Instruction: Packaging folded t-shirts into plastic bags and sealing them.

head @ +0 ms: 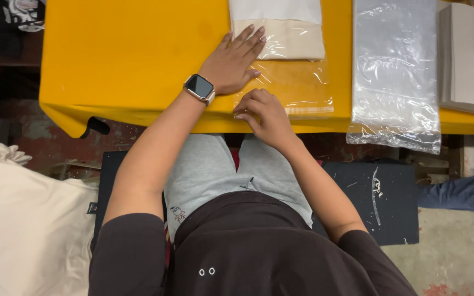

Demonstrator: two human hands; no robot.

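Cream fabric point(23, 230) lies heaped at the far left, beside the seated person's knee and below the level of the yellow worktop point(127, 60). That worktop's left part is bare yellow surface, and its left front corner droops over a dark floor.

Next comes the left hand point(231, 63), with a smartwatch point(199, 87) on its wrist. It lies flat, palm down, fingers spread and straight. The fingertips rest on the left edge of a folded cream cloth point(283, 35), which sits partly inside a clear plastic bag point(292, 87). The bag's open end points toward the person and reaches close to the worktop's front edge.

Just right of and below the left hand is the right hand point(267, 112). Its fingers are curled in and narrow, pinching or touching the near end of the bag at its lower left corner; the exact grip cannot be made out.

Further right, a strip of bare yellow separates the bag from a stack of empty clear bags point(395, 71), whose near end hangs over the front edge. At the far right sits a pile of grey card sheets point(470, 60), just beside the stack.
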